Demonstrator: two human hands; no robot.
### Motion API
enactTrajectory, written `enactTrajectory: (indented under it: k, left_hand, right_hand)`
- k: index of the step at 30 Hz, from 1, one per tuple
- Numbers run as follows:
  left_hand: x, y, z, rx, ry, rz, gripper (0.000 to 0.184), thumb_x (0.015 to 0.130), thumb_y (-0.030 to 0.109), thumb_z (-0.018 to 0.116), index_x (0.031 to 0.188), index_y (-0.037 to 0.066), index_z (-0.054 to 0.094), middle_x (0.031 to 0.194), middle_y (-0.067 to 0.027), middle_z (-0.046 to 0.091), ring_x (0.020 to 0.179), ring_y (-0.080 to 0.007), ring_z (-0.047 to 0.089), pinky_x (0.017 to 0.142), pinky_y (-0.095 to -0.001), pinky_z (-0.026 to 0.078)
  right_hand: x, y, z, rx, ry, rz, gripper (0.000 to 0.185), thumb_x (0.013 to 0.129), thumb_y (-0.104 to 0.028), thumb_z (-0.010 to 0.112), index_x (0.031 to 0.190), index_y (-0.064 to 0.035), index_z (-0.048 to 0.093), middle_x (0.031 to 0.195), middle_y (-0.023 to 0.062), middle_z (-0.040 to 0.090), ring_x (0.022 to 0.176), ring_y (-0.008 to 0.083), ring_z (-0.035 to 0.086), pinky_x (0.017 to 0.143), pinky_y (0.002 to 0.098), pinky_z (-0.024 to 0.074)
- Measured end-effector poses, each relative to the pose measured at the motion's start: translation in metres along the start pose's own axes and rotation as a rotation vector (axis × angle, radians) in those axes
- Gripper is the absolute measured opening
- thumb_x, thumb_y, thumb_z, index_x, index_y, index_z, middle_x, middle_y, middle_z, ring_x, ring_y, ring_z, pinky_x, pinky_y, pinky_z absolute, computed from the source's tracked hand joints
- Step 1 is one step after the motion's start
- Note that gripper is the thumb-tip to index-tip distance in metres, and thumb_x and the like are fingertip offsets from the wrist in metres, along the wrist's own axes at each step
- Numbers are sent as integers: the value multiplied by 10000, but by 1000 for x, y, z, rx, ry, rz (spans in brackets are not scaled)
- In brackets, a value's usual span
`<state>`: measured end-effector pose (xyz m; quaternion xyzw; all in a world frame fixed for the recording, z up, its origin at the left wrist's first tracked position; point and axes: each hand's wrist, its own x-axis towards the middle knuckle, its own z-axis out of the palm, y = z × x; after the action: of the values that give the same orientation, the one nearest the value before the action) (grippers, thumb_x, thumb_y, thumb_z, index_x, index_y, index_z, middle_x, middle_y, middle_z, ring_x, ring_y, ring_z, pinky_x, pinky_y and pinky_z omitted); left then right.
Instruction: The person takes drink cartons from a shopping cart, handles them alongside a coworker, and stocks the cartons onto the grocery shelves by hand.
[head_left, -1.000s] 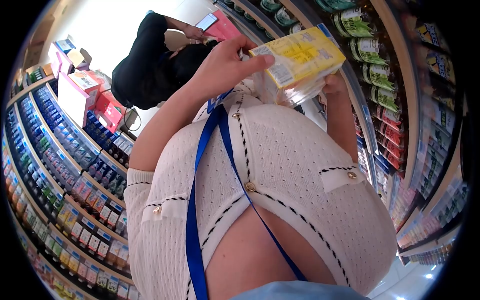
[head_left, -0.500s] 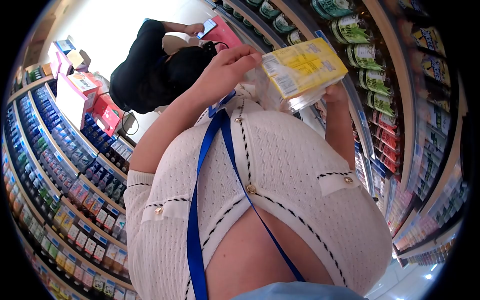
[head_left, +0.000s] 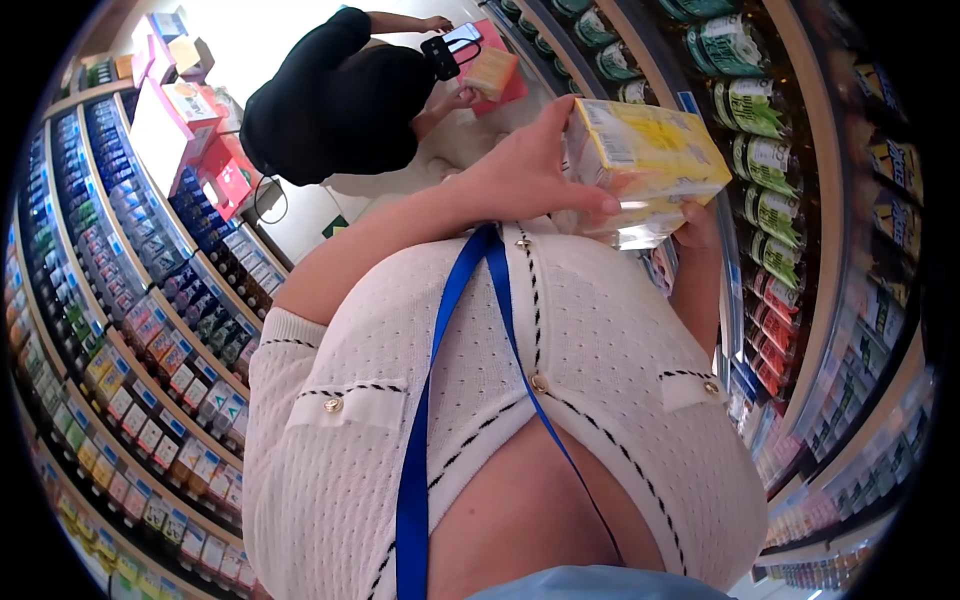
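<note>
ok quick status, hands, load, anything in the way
Left hand and right hand both on boxy yellow plastic-wrapped pack. Pack held up, tilted. Black-clad person beyond, not touching it.

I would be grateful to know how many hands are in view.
4: the wearer's left hand and right hand on the yellow package; another person's hand near a phone, and that person's other hand at a tan box. The right hand is partly hidden.

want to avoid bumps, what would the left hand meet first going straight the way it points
The yellow pack, which the left hand is touching. Beyond it, the green-labelled bags look roughly in line, though depth is unclear.
</note>
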<state>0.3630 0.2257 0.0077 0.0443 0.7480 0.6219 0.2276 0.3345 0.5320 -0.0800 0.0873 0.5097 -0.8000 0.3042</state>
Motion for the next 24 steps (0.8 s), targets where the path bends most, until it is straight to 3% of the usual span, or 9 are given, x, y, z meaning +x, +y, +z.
enactTrajectory:
  k: [5,8,13,22,24]
  left_hand:
    - [2,-5,5,52,43,-4,975,620,441,752,1289,-32,224,1212,-213,431,1139,-291,440,939,-340,363]
    - [4,-2,5,51,46,-16,995,613,443,756,1288,-47,213,1207,-220,433,1122,-286,456,922,-328,377]
    - [4,0,4,57,56,-29,1023,603,437,764,1294,-57,195,1203,-228,435,1091,-286,481,906,-326,392]
    - [3,0,3,47,84,-20,1043,586,430,769,1282,-89,191,1194,-249,433,1063,-309,503,886,-339,408]
    - [2,1,0,38,82,-28,1026,595,418,763,1277,-95,194,1189,-254,434,1059,-314,505,884,-337,409]
  right_hand:
    - [-2,-10,4,-51,-12,-14,715,552,-187,787,1140,12,433,1054,80,543,954,201,546,831,321,447]
    - [-1,-12,-5,-108,-65,-21,820,567,-246,792,1233,-13,373,1167,110,504,1039,246,526,854,370,463]
    - [1,-12,-12,-121,-84,-19,916,531,-427,813,1224,-11,383,1175,118,503,1030,248,535,841,394,474]
    - [0,-18,0,-122,-63,-53,862,549,-434,799,1199,-12,422,1158,102,523,1022,238,538,845,384,470]
    - [-2,-18,6,-112,-34,-54,729,564,-412,801,1089,-18,483,1067,66,551,973,197,542,827,344,456]
